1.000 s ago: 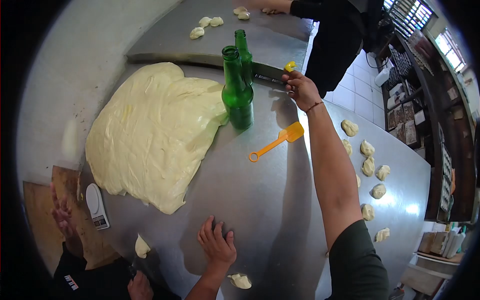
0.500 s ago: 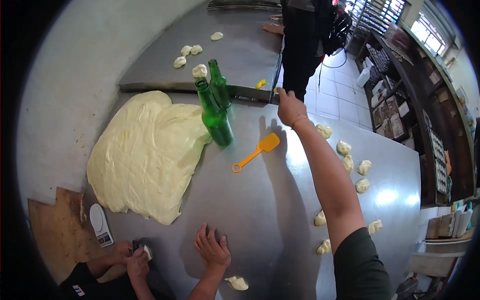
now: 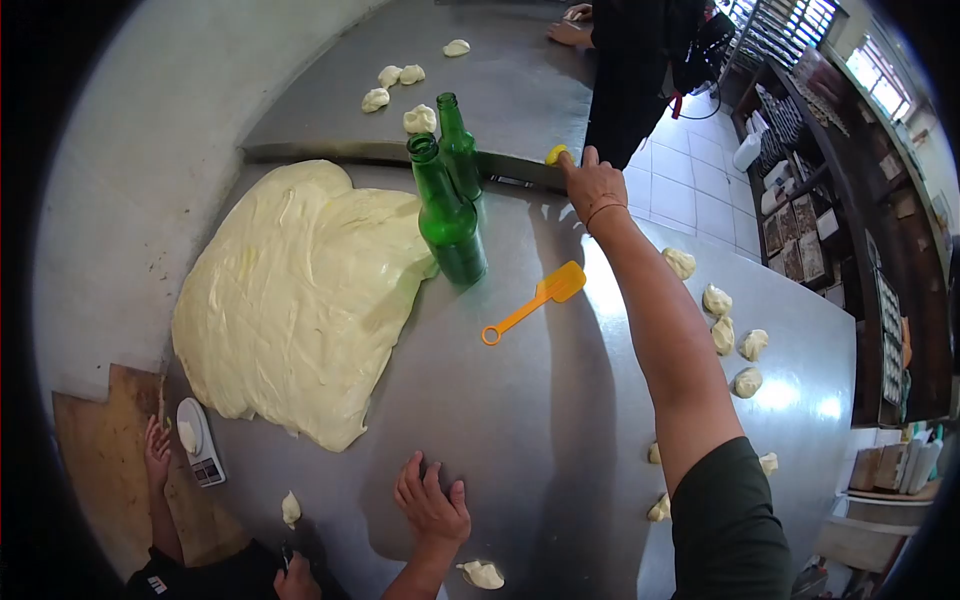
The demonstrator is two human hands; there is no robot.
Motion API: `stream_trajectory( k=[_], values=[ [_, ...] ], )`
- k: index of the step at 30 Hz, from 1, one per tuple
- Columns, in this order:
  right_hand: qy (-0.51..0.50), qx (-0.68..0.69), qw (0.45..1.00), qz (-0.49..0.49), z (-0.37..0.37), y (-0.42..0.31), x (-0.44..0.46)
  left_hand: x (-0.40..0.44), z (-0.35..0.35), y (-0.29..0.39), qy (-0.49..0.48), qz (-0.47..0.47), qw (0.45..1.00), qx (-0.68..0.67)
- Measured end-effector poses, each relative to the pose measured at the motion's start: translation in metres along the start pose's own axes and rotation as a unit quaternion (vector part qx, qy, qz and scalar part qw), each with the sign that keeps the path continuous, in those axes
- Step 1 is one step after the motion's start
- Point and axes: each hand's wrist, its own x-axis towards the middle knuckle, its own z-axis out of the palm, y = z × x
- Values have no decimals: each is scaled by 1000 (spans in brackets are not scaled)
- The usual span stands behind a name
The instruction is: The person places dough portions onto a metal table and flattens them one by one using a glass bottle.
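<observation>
One yellow piece point(image 3: 556, 154), right of and beyond the near green bottle point(image 3: 450, 225), at the fingertips of the right hand point(image 3: 597, 186), bottle side. Gripped or just touched: can't tell. Long axis unclear. Left hand point(image 3: 433, 502) farther off, this side of bottle, fingers apart.

No word, brand or number can be read with certainty. A small white-and-orange print point(image 3: 156, 585) stands on the black garment point(image 3: 205, 575) of the person at lower left; it looks like lettering, but is too small and blurred to spell out. The white scale point(image 3: 203, 445) carries a dark display panel point(image 3: 208, 472) with tiny markings around it, none sharp enough to make out. Any print on the dark shelving point(image 3: 868, 285) at right is likewise too small to tell.
</observation>
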Motion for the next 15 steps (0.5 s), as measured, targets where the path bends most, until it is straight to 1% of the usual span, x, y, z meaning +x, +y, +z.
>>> stream_trajectory(
  k=[3, 5, 6, 7, 9, 10, 11, 12, 13, 14, 15],
  values=[
    [15, -18, 1000, 3, 5, -1, -6, 0, 0, 0, 4, 3, 1000, 4],
    [-5, -136, 990, 30, 1, -10, -13, -1, 2, 0, 4, 4, 1000, 0],
    [-54, -137, 989, 11, -2, -8, -17, -1, 2, 0, 3, 4, 1000, 1],
    [-54, -137, 989, 13, -5, -5, -22, -1, 1, 0, 3, 6, 1000, 1],
    [-99, 17, 995, 16, -14, 3, -31, -1, 0, 0, 4, 9, 1000, -1],
    [-81, 57, 995, 6, -21, 9, -41, -2, 0, -1, 6, 9, 1000, 0],
    [-79, 57, 995, 7, -15, 20, -39, -2, 1, -1, 7, 10, 1000, 1],
    [-102, 210, 972, 16, -7, 33, -35, -1, 2, -1, 7, 12, 1000, 3],
    [-121, 357, 926, 25, -15, 38, -36, 0, 3, -1, 8, 15, 1000, 1],
    [-157, 563, 805, 99, -23, 44, -44, -1, 2, -1, 9, 11, 1000, 1],
    [-155, 562, 806, 100, -30, 48, -52, -1, 2, -1, 9, 7, 1000, 1]
  ],
)
